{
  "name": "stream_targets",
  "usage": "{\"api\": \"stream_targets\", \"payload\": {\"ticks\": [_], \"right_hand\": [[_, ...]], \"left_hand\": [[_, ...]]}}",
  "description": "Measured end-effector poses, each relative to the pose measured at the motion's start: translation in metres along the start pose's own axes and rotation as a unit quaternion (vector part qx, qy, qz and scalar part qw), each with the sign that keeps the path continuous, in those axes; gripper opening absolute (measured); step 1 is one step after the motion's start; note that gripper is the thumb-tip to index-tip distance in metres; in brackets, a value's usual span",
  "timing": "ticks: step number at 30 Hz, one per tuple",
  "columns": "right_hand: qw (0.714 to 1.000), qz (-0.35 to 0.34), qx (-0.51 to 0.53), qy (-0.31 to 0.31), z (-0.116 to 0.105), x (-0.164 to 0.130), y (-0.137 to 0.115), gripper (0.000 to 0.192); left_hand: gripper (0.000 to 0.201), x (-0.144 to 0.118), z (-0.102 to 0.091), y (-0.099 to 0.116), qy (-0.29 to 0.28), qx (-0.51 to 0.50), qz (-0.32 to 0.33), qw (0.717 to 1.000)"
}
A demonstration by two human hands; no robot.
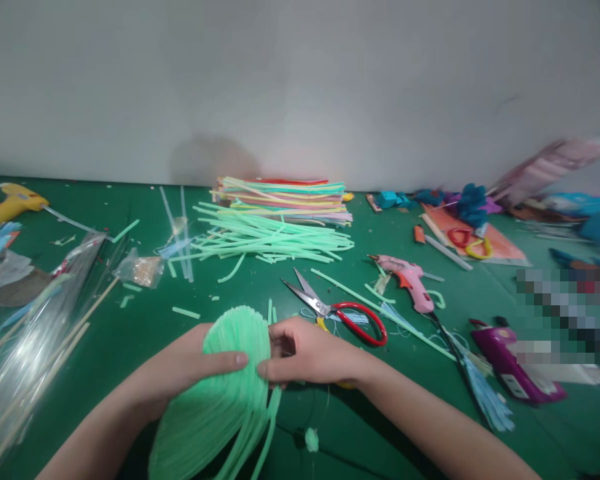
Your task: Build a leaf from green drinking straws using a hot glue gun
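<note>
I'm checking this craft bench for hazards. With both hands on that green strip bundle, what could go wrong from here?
1. The scissors lie open just beyond the right hand, blades pointing away; a careless reach might catch them.
2. The pink glue gun lies close by, its cord trailing past the right forearm; a snag may drag it.
3. The left hand only pinches the green strip bundle, so the strips might fan out and slip.

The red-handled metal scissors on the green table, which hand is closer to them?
Right. The right hand lies just beside the red-handled metal scissors, nearly touching. The left hand is farther away, behind the fanned green strip bundle.
</note>
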State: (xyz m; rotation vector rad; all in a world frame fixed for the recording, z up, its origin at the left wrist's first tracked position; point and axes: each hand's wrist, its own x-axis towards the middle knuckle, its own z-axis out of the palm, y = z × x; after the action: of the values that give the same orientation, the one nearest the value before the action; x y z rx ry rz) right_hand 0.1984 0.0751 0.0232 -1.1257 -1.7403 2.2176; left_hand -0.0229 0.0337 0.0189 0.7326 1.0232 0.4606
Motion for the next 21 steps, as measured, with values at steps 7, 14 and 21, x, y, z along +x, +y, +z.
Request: {"api": "stream_targets", "payload": {"ticks": [7, 14, 21], "right_hand": [[1.000, -0.013, -0.001, 0.018, 0.0010, 0.0026, 0.0021, 0.040], [0.996, -0.036, 0.064, 0.049, 0.0017, 0.0009, -0.0007, 0.043], [0.982, -0.040, 0.137, 0.120, -0.0031, 0.0049, -0.0011, 0.048]], "left_hand": [[0.041, 0.0012, -0.0008, 0.0032, 0.013, 0.065, 0.030, 0.997], [0.043, 0.0014, -0.0003, 0.0020, 0.011, 0.038, 0.039, 0.998], [0.047, 0.0022, 0.0012, 0.0032, 0.028, 0.067, 0.033, 0.997]]}}
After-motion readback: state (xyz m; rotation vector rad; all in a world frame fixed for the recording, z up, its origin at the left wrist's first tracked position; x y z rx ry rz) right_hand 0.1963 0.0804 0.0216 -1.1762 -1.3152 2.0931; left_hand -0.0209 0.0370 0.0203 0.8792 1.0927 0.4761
